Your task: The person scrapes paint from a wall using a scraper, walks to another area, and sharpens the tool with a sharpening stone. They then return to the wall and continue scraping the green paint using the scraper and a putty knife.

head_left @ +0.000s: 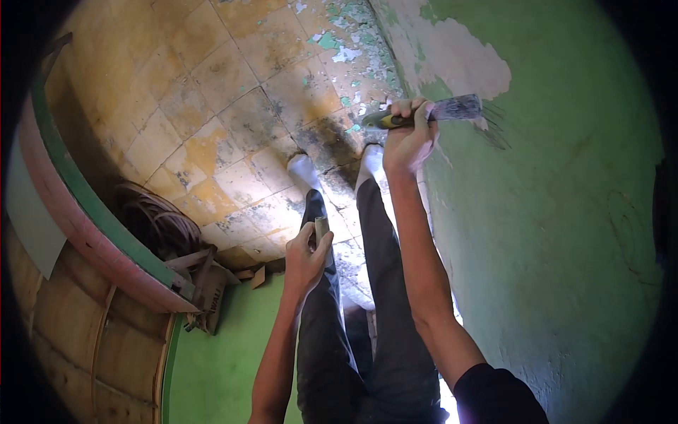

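Note:
My right hand (407, 141) grips a scraper (432, 113) with a yellow-and-dark handle and a flat metal blade. The blade lies against the green wall (558, 233), beside a bare patch (459, 60) where the paint has come off. My left hand (306, 256) is lower, near my left knee, and holds a small narrow object (321, 227) that I cannot make out. My legs are in dark trousers (374, 311) with white socks (304, 169), standing on the tiled floor.
Worn yellowish floor tiles (212, 120) are strewn with green paint flakes (346, 42) along the wall's foot. A coil of hose or cable (159, 222) lies at the left. A wooden frame with a red and green edge (85, 219) curves along the left side.

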Demonstrator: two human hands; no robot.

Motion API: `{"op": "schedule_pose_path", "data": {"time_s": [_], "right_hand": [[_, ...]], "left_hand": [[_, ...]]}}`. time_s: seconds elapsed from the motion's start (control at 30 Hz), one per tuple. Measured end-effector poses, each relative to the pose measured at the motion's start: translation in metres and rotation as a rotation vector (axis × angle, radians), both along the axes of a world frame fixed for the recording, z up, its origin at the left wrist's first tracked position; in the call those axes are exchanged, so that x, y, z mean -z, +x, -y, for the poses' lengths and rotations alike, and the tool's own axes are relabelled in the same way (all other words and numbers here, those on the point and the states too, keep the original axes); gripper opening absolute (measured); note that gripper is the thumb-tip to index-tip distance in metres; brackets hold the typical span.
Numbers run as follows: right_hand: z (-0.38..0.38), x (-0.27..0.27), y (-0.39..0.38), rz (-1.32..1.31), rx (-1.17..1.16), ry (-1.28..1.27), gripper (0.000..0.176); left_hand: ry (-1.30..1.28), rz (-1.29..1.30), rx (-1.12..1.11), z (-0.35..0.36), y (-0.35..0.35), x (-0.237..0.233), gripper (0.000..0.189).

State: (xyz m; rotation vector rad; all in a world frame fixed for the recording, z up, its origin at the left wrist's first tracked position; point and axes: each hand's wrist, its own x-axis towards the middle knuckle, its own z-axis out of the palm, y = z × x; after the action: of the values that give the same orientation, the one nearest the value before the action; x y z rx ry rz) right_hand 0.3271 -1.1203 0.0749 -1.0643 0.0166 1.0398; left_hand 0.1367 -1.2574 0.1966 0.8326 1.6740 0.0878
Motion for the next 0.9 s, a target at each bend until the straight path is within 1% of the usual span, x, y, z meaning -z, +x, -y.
{"op": "schedule_pose_path", "data": {"time_s": [0.03, 0.07, 0.13, 0.17, 0.27, 0.3, 0.37, 0.4, 0.47, 0.5, 0.53, 0.57, 0.6, 0.67, 0.7, 0.77, 0.8, 0.83, 0.9], "right_hand": [[-0.003, 0.006, 0.004, 0.097, 0.034, -0.023, 0.016], [-0.005, 0.012, 0.012, 0.169, -0.001, -0.04, 0.019], [-0.013, 0.022, 0.025, 0.318, -0.069, -0.06, 0.027], [-0.007, 0.024, 0.024, 0.301, -0.062, -0.056, 0.029], [-0.015, -0.018, 0.036, 0.356, -0.04, 0.042, 0.028], [-0.013, -0.017, 0.036, 0.352, -0.04, -0.025, 0.026], [-0.004, 0.011, 0.029, 0.197, -0.139, -0.019, 0.022], [-0.003, 0.011, 0.023, 0.114, -0.192, -0.019, 0.02], [-0.006, 0.01, 0.024, 0.139, -0.159, 0.025, 0.02], [-0.012, -0.01, 0.019, 0.159, -0.123, 0.039, 0.02], [-0.014, -0.021, 0.015, 0.179, -0.087, 0.05, 0.02], [-0.014, -0.014, 0.015, 0.184, -0.053, 0.025, 0.02], [-0.009, -0.003, 0.021, 0.212, -0.083, -0.014, 0.019], [-0.006, 0.02, 0.033, 0.27, -0.133, -0.069, 0.018], [-0.006, 0.009, 0.024, 0.227, -0.082, -0.054, 0.016], [-0.011, -0.009, 0.03, 0.245, -0.082, 0.036, 0.016], [-0.008, -0.015, 0.036, 0.262, -0.081, 0.065, 0.016], [-0.008, -0.013, 0.035, 0.296, -0.05, -0.025, 0.016], [-0.006, -0.014, 0.039, 0.241, -0.134, 0.007, 0.016]], "left_hand": [[-0.032, -0.008, 0.017, -0.001, -0.004, 0.001, 0.029], [-0.07, -0.008, 0.033, 0.0, -0.006, 0.0, 0.03], [-0.055, 0.015, 0.028, 0.002, -0.007, 0.004, 0.03], [-0.045, 0.012, 0.027, 0.003, -0.009, 0.002, 0.03], [-0.061, -0.007, 0.034, -0.001, -0.012, 0.005, 0.03], [-0.081, -0.005, 0.044, -0.001, -0.01, 0.004, 0.03], [-0.026, 0.001, 0.056, -0.003, -0.003, 0.006, 0.028], [-0.001, -0.003, 0.059, -0.003, -0.001, 0.005, 0.027], [0.043, 0.011, 0.02, -0.005, 0.007, 0.001, 0.026], [0.063, 0.013, 0.004, -0.006, 0.008, 0.0, 0.026], [0.029, 0.01, -0.003, -0.007, 0.005, 0.002, 0.026], [-0.009, 0.016, -0.012, -0.007, 0.004, 0.004, 0.026], [-0.053, 0.029, -0.027, -0.004, 0.007, 0.005, 0.026], [-0.008, 0.06, -0.033, 0.0, 0.008, 0.007, 0.027], [0.013, 0.045, -0.02, -0.002, 0.007, 0.004, 0.026], [0.061, 0.025, -0.03, -0.001, 0.003, 0.007, 0.026], [0.033, 0.01, -0.006, 0.002, 0.0, 0.006, 0.026], [0.007, 0.007, 0.022, 0.0, -0.002, 0.005, 0.026], [0.011, 0.009, 0.05, -0.007, -0.001, 0.003, 0.026]]}}
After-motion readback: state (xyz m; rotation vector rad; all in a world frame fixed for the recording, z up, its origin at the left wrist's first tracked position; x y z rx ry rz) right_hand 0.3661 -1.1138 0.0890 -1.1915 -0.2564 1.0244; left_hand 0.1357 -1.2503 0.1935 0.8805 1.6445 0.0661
